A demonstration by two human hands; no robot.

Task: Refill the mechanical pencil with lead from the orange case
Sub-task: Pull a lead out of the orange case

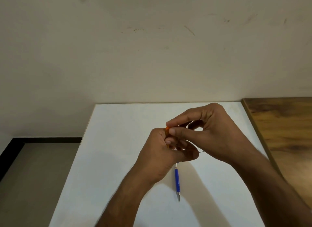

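Clearly both hands work above the white tabletop point(118, 159): the left hand point(158, 152) has its grip wrapped round the orange case point(167, 129), and the right hand point(207, 133) pinches its top end. The blue pencil point(177, 182) lies just near of them, untouched. A thin lead point(201, 152) seems to poke out rightward between the hands; a hard tug could probably snap or drop it.
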